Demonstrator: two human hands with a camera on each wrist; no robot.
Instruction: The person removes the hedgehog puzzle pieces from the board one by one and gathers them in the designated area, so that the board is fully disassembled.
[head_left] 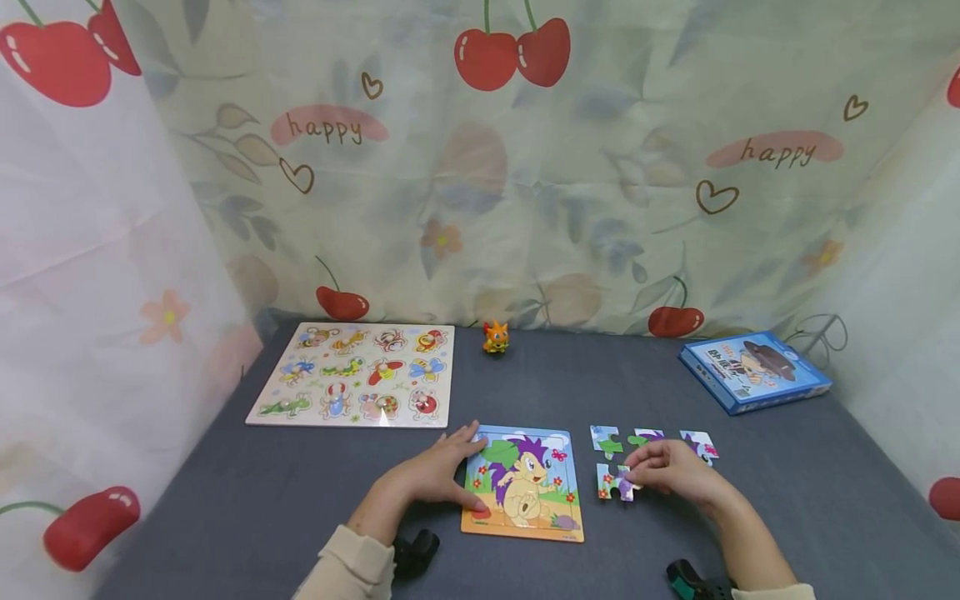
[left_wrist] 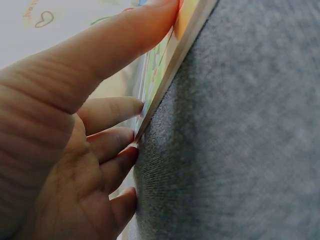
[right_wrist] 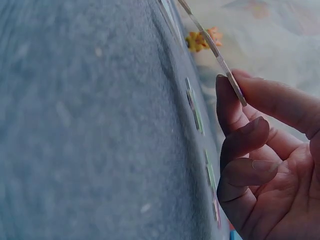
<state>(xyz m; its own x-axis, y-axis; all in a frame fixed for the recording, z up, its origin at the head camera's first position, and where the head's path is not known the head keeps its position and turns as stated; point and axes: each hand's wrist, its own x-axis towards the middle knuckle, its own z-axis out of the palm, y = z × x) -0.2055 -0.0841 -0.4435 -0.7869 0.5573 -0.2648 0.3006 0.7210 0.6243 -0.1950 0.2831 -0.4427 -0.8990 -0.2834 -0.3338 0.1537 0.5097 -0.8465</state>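
The left hand (head_left: 429, 477) lies with fingers spread, thumb pressed on the face and fingertips at the left edge of a square, orange-and-blue-bordered board with a purple-spined hedgehog picture (head_left: 525, 487). The right hand (head_left: 678, 471) pinches a thin jigsaw piece printed in blue, green and purple (head_left: 615, 482) between thumb and index finger, raised off the grey cloth-covered table (head_left: 225, 517); its other fingers are bent.

Toward the table's far left corner lies a white rectangular board printed with colourful insects (head_left: 360, 387). The hedgehog board sits right of it, nearer the near edge. A small orange-and-yellow figurine (head_left: 496, 337) stands near the middle of the far edge. Right of the hedgehog board lie a blue-and-green jigsaw piece (head_left: 604, 439), a green-and-purple one (head_left: 651, 435) and a white-blue-pink one (head_left: 701, 442), the latter two partly hidden by the right hand. A flat blue cardboard box with a cartoon figure (head_left: 757, 367) lies toward the far right corner.
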